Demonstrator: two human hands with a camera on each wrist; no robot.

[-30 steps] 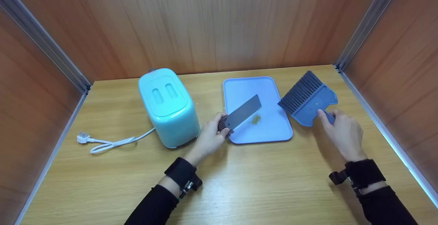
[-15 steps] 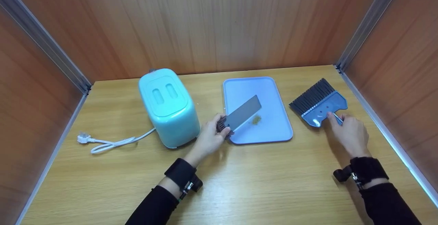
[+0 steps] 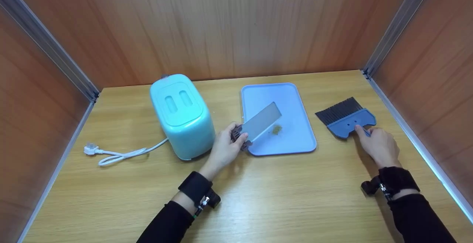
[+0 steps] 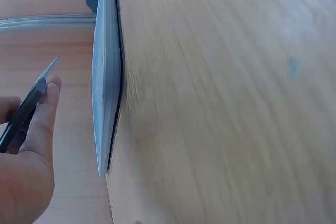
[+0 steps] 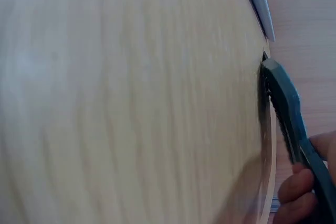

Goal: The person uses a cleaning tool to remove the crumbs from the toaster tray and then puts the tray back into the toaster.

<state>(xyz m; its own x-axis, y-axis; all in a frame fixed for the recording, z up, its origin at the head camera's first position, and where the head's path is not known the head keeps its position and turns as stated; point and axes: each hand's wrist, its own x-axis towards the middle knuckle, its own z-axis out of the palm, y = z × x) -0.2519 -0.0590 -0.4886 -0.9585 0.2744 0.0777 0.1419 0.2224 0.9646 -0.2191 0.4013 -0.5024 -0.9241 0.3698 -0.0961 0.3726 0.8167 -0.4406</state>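
Observation:
In the head view my left hand [image 3: 224, 147] grips a scraper [image 3: 261, 121] by its dark ribbed handle. Its flat grey blade is tilted over the left part of a light blue tray [image 3: 290, 139]. Beside the blade, a small heap of yellow-green crumbs [image 3: 276, 129] lies on the tray. My right hand [image 3: 380, 146] holds a blue hand brush [image 3: 351, 122] by its handle, to the right of the tray. The brush's black bristles point away to the upper left, low at the table in the right wrist view. In the left wrist view thumb and fingers pinch the scraper handle [image 4: 23, 111].
A turquoise toaster [image 3: 184, 121] stands left of the tray, with its white cord and plug [image 3: 118, 155] lying farther left. Wooden panels [image 3: 236, 28] wall in the table at the back and both sides. Small crumbs [image 3: 214, 112] lie between toaster and tray.
My right hand has moved right and lowered the brush to the table, away from the tray. The left hand keeps its place, and the scraper blade has turned slightly.

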